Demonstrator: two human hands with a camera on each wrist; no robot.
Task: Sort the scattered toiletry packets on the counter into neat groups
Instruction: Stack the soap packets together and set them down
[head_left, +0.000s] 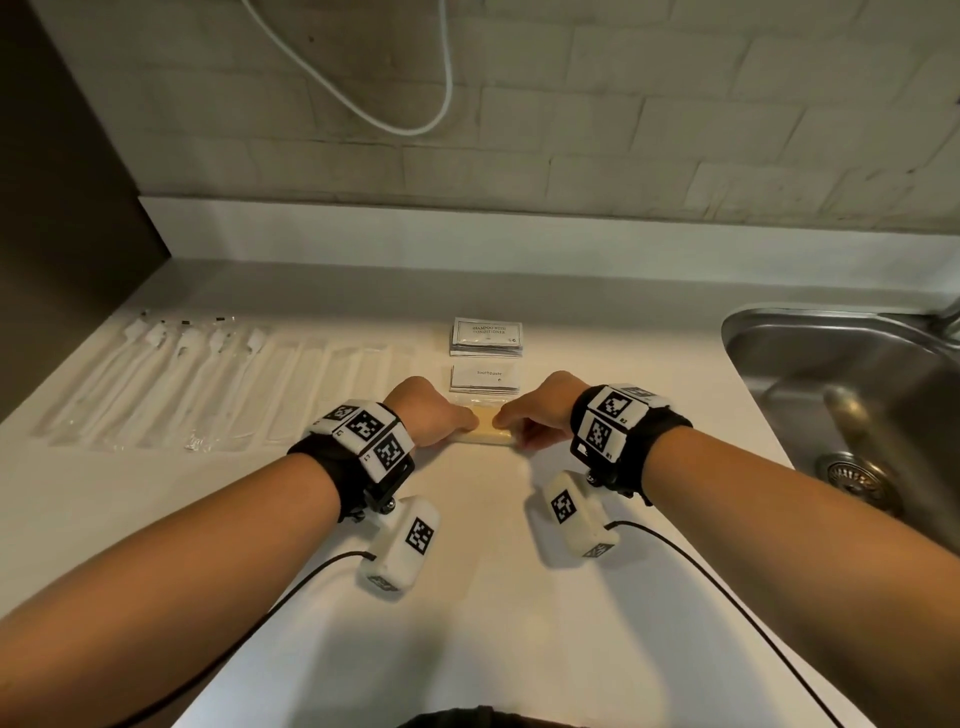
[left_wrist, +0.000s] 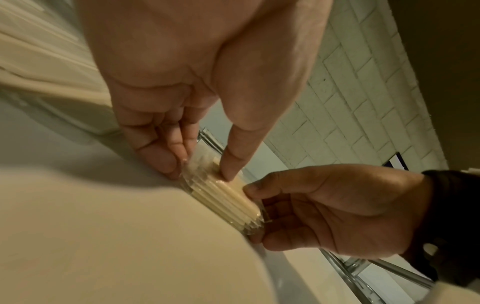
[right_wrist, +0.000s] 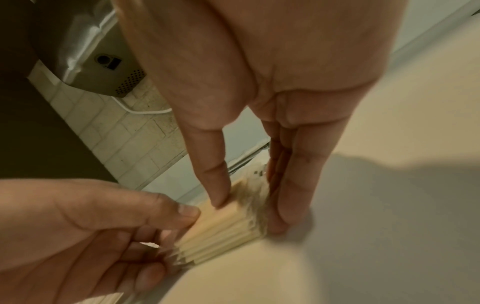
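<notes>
A: Pale-yellow packets in clear wrap, a small stack (head_left: 484, 427), sit right between the two grips, flat on the table (head_left: 519, 597).

B: How do the grips stand?

A: The left hand (head_left: 432, 418) pinches the stack's left end, thumb on top and fingers (left_wrist: 166, 162) against the end; the right hand (head_left: 537, 415) pinches the right end the same way, thumb over it, fingers (right_wrist: 291, 197) flat against the end. Neither is spread.

B: And the long axis?

A: It runs from one grip to the other, side to side across the person. Each hand is equally near its own end, so squaring the stack looks like a matter of pushing the ends inward.

B: Outward from there?

A: Just beyond the grips lies the toothpaste pile (head_left: 485, 378), almost touching the yellow stack; beyond that the shampoo pile (head_left: 487, 338). Well off to the left-hand side lie long clear-wrapped items in a row (head_left: 171, 384); to the right-hand side, the sink (head_left: 841, 395).

B: The risk?

A: Sliding the stack forward could nudge the toothpaste pile, I judge.
</notes>
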